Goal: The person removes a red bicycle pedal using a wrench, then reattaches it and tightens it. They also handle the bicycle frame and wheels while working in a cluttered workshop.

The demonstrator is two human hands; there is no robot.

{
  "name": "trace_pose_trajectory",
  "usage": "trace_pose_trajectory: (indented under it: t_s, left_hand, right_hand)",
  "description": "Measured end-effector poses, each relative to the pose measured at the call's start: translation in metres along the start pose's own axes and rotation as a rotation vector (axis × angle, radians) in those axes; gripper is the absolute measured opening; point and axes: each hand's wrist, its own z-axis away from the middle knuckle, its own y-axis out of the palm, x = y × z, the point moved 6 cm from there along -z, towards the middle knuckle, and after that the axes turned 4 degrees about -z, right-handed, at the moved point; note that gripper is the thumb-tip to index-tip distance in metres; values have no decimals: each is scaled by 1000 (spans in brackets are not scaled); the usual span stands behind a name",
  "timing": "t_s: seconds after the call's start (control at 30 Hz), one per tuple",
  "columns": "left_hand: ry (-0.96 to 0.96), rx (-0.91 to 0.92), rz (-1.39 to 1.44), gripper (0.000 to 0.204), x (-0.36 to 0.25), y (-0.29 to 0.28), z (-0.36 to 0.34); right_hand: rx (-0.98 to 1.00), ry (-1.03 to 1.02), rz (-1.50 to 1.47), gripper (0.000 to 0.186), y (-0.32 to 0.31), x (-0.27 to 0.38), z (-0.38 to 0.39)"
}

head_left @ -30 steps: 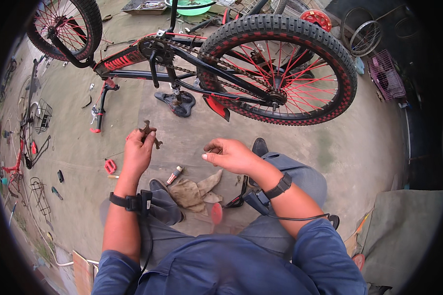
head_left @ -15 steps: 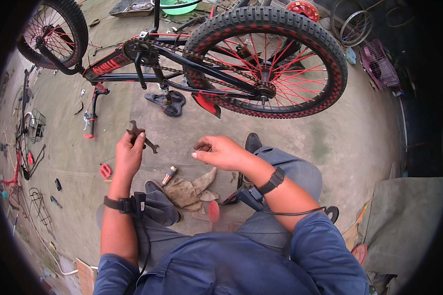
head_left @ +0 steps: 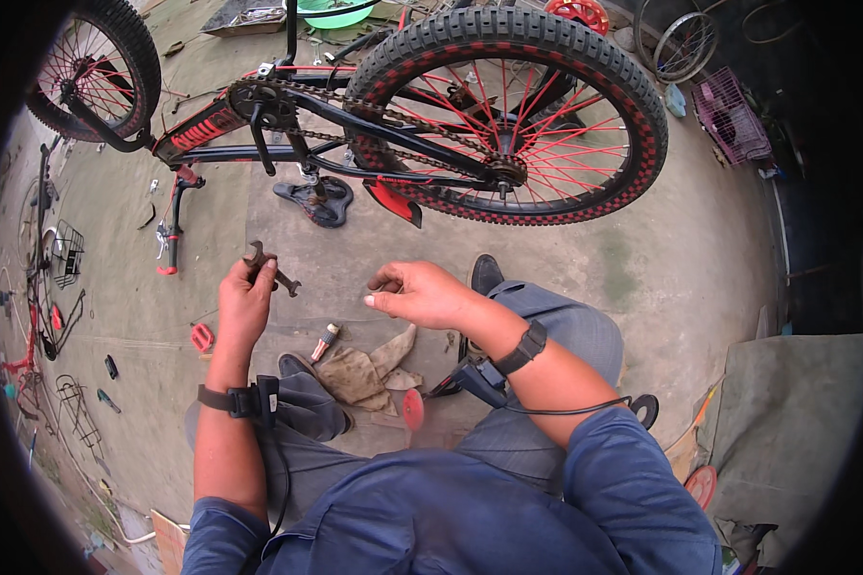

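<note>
My left hand [head_left: 246,299] is closed around an open-end wrench [head_left: 284,281], its jaws showing on both sides of the fingers. My right hand [head_left: 414,292] is held level with it, fingers curled toward the thumb; whatever they hold, if anything, is too small to make out. Beyond both hands a black and red bicycle [head_left: 345,120] stands upside down. Its saddle [head_left: 318,202] rests on the ground, and the rear wheel [head_left: 654,158], with red spokes, is up at the right. The chain [head_left: 403,144] runs round the crank and the rear hub.
Between my feet lie a brown rag [head_left: 355,376] and a small tube-shaped item [head_left: 325,341]. A red pedal [head_left: 201,336] is left of my forearm. Farther off are a green basin [head_left: 340,13], a purple wire cage [head_left: 731,115] and loose wheels [head_left: 686,48]. Bicycle parts litter the left side.
The whole view has shifted slightly, with the bicycle and ground a little farther left. The wrench has turned slightly in my left hand; my right hand keeps its curled pose.
</note>
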Motion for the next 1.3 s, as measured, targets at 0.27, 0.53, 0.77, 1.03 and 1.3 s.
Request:
trace_pose_trajectory:
  t_s: [0.27, 0.53, 0.77, 1.03, 1.3]
  left_hand:
    - [-7, 33, 19, 14, -9, 3, 3]
    - [-6, 58, 59, 16, -10, 5, 4]
    - [-1, 36, -28, 19, -6, 2, 6]
    - [26, 21, -127, 24, -11, 0, 7]
    - [12, 21, -156, 23, -8, 1, 6]
  right_hand:
    - [15, 2, -109, 44, 3, -3, -1]
    - [31, -7, -192, 46, -11, 12, 3]
    - [-503, -343, -284, 34, -157, 70, 87]
    - [-1344, -529, 395, 52, -341, 84, 194]
    - [-993, -276, 262, 66, -381, 41, 161]
